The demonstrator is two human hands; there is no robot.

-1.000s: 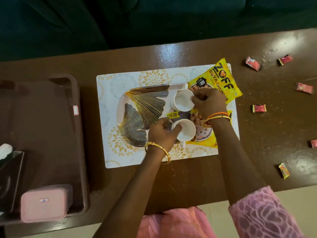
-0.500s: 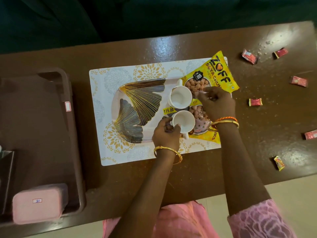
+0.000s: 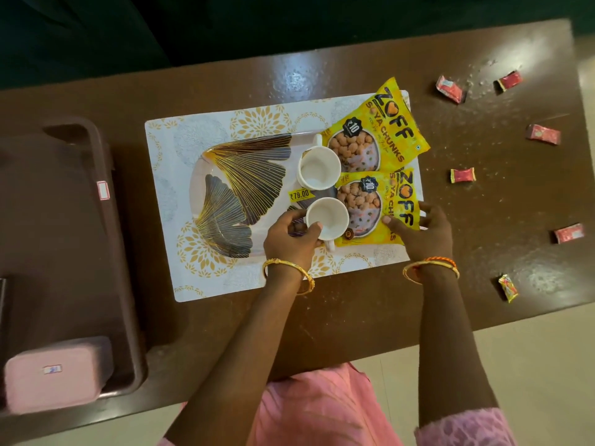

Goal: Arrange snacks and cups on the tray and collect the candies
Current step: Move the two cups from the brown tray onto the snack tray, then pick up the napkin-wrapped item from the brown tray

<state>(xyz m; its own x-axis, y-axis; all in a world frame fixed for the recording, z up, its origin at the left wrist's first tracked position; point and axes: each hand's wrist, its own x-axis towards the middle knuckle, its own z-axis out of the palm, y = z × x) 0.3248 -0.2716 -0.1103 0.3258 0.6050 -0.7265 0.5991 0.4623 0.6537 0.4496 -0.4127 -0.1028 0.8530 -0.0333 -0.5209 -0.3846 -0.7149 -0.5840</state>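
Note:
A white tray (image 3: 244, 175) with gold and dark leaf patterns lies on a patterned placemat (image 3: 180, 146). Two white cups stand on its right part: the far cup (image 3: 318, 169) and the near cup (image 3: 326, 218). My left hand (image 3: 291, 236) grips the near cup by its rim. Two yellow soya-chunk packets lie at the tray's right edge: the far packet (image 3: 383, 123) and the near packet (image 3: 376, 204). My right hand (image 3: 425, 230) pinches the near packet's right edge. Several wrapped candies, among them one (image 3: 462, 175) close to the mat, are scattered on the table to the right.
A brown plastic crate (image 3: 106, 252) sits at the table's left end, with a pink box (image 3: 54, 375) in its near corner. More candies (image 3: 449, 89) (image 3: 508, 287) lie toward the table's right end. The table's near edge runs under my forearms.
My right hand has moved from the far packet, by the far cup, down to the near packet's right edge. The near packet now lies uncovered. My left hand has stayed on the near cup.

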